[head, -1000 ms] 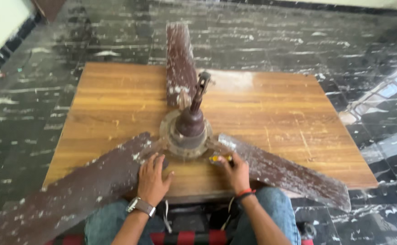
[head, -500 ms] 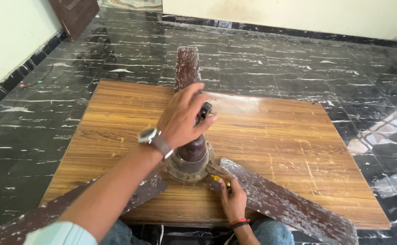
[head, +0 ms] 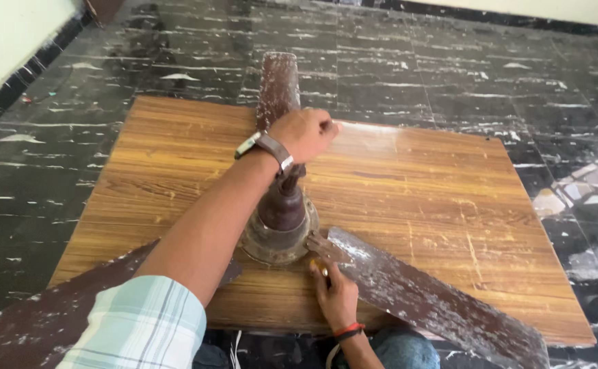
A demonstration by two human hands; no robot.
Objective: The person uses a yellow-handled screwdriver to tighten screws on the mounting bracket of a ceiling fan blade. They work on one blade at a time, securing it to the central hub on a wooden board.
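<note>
Since half a second ago, left hand [head: 303, 133] has slid rightward off the top of the ceiling fan [head: 282, 222] rod and now sits fisted over it, fingers [head: 323, 126] curled tight around the rod's upper end. Fan lies hub-up at the near middle of the wooden tabletop [head: 435, 205], directly below that fist. Right hand [head: 335, 295] rests at the tabletop's near edge, fingers pinching a small yellow tool [head: 318, 265] against the blade bracket [head: 326, 247] beside the hub.
</note>
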